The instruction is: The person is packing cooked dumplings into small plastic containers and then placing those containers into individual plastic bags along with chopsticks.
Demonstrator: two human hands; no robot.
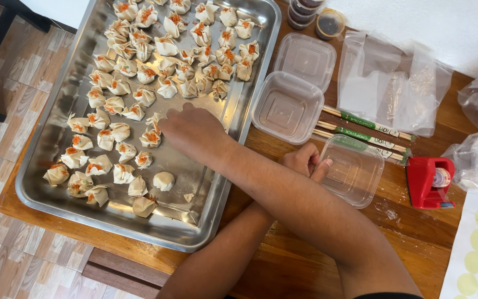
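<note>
A: While the arms cross over the near edge of the tabletop (pixel 416 243), which hand reaches into the tray?

B: The right hand (pixel 192 130), crossing to the left, lies palm down over the steel tray (pixel 73 83). Its fingers are loosely curled and their tips touch a dumpling (pixel 150 137) topped with orange; whether they have pinched it I cannot tell.

A: And the other hand?

B: The left hand (pixel 304 160) passes under the right forearm and rests at the near left rim of a clear plastic container (pixel 355 169). Its fingers are curled in, the thumb laid against the container's edge.

A: How do the dumplings lie?

B: In loose rows along the tray, densest at the far end; two plain untopped pieces (pixel 163 180) sit near the near edge.

A: What surrounds the container?

B: Two more clear containers (pixel 287 106) stand just beyond it, wrapped chopsticks (pixel 363 133) lie between them, a red tape dispenser (pixel 431 181) sits to the right, and plastic bags (pixel 388 88) and small sauce cups (pixel 329 23) lie farther off.
</note>
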